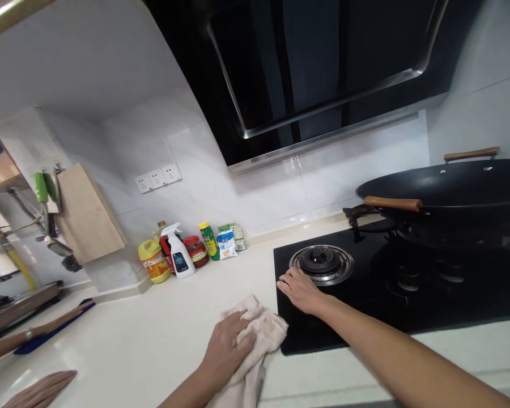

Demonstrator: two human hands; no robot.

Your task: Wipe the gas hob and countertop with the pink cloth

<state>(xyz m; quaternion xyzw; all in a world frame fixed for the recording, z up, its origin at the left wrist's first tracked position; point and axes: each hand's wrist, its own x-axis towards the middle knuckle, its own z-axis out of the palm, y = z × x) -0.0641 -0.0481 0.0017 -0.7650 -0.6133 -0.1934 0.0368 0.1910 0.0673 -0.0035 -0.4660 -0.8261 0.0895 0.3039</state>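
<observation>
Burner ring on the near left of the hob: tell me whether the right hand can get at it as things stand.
Probably yes. The right hand lies flat on the hob just beside the burner ring, with nothing between them; the wok sits over the other burner.

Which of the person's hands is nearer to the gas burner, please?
Right. The right hand rests flat beside the gas burner; the left hand presses a cloth on the counter, farther away.

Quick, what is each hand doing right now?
Left hand: closed on the beige cloth, pressing it on the counter.
Right hand: open, flat on the black stove top, holding nothing.
</observation>
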